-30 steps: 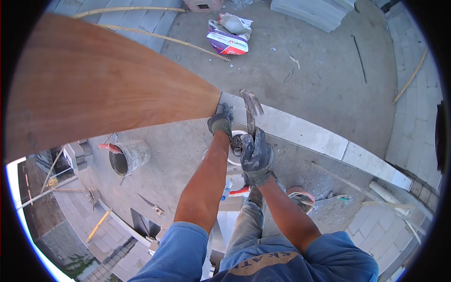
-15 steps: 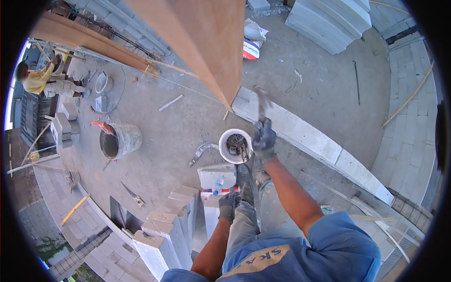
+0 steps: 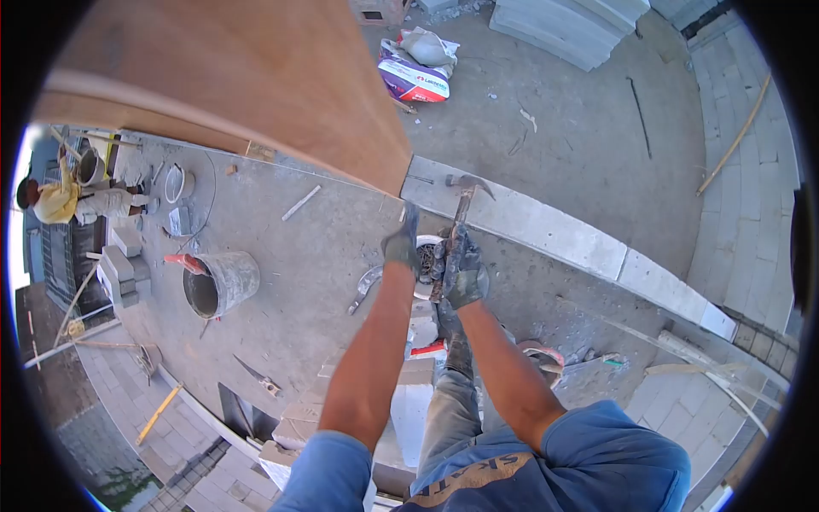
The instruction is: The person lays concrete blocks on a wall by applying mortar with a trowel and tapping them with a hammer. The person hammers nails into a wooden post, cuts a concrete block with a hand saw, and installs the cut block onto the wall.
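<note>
At left, a broad brown wooden panel [image 3: 256,85] slants down to a corner at one end of a row of pale grey rectangular blocks [image 3: 554,229]. Near that corner, the left hand [image 3: 400,245] reaches forward in a dark grey glove; whether its fingers grip anything cannot be told. Between the hands shows a round white bucket [image 3: 421,293] of thin dark pieces, partly hidden. To its right, the right hand [image 3: 463,273], also gloved, wraps its fingers around a claw hammer with a grey metal head and a long, grimy handle [image 3: 463,209]. The hammer's long axis points forward, crosswise to the blocks, its head leading against their top face, curved claw to the right. Sound handling seems to call for a firm grip low on the handle and left fingers clear of the head.
</note>
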Demonstrator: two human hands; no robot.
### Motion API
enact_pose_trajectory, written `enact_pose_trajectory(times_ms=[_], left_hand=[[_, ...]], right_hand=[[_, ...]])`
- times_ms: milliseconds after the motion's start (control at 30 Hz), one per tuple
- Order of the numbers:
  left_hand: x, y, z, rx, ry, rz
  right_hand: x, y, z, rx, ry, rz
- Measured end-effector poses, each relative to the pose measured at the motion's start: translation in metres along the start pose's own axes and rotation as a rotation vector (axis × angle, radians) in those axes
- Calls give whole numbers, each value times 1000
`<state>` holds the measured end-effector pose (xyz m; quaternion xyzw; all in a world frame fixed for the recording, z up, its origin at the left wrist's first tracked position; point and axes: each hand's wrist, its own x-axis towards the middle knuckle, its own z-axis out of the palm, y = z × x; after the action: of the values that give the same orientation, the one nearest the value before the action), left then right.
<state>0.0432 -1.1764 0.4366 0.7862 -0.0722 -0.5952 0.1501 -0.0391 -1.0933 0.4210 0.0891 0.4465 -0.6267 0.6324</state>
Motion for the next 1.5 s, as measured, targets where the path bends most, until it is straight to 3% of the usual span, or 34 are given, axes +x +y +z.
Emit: enact_pose_trajectory(times_ms=[67, 167, 200, 267, 433, 500, 533, 567, 633, 667, 700, 767, 833, 900, 967, 1033, 1067, 1100, 1167, 1300, 1333, 1367, 1400, 1433, 1500], left_hand=[[27, 30, 26, 36, 28, -82], [72, 38, 46, 119, -3, -75], [78, 39, 51, 180, 61, -10], [87, 39, 58, 254, 124, 46], [110, 36, 56, -142, -85, 145], [140, 28, 55, -306, -137, 147], [165, 20, 54, -477, -203, 135], [194, 13, 55, -739, -295, 112], [245, 0, 55, -1332, -492, -31], [245, 0, 56, -1188, -475, 21], [244, -1, 55, -970, -425, 87], [255, -4, 55, -773, -406, 145], [290, -14, 52, -711, -444, 195], [329, -28, 52, -686, -484, 209], [311, -22, 53, -721, -516, 272], [293, -13, 48, -450, -355, 130], [283, -8, 48, -361, -305, 82], [274, -1, 52, -914, -379, -7], [264, 3, 47, -1473, -429, -106], [240, 17, 45, -1960, -507, -637], [237, 22, 43, -2076, -519, -776], [231, 16, 41, -2076, -501, -773], [227, 20, 46, -2020, -493, -637], [226, 21, 46, -1961, -476, -501], [246, 13, 43, -1921, -467, -466]], right_hand=[[1, 10, 10, -71, 123, -229], [-3, 8, 22, 77, 79, -310], [-2, 13, 24, 82, 86, -310], [-1, 25, 26, -245, 217, -183], [11, 32, 17, -63, 31, -136], [15, 39, 16, -202, 12, -348], [11, 36, 16, -41, 22, -126], [8, 27, 18, -43, 19, -134], [1, 14, 22, -335, 92, -178], [8, 14, 18, -652, 124, -408], [15, 15, 9, -655, 127, -403], [27, 4, 0, -1154, 111, -691], [4, -21, 13, -1271, 150, -732], [-1, -30, 6, -1399, 174, -918], [7, -21, -12, -1437, 108, -981], [15, -15, -19, -1615, 47, -818], [14, -16, -19, -1587, 42, -762], [15, -15, -16, -1581, 42, -769], [13, -8, -17, -1467, 133, -955], [36, -5, -23, -1525, 114, -1064], [29, -9, -18, -1046, 127, -624], [13, -10, -14, -557, 139, -183], [-6, -16, 3, -336, 192, -181], [-4, -1, 3, -331, 191, -175], [16, 40, -14, -47, 204, -268]])
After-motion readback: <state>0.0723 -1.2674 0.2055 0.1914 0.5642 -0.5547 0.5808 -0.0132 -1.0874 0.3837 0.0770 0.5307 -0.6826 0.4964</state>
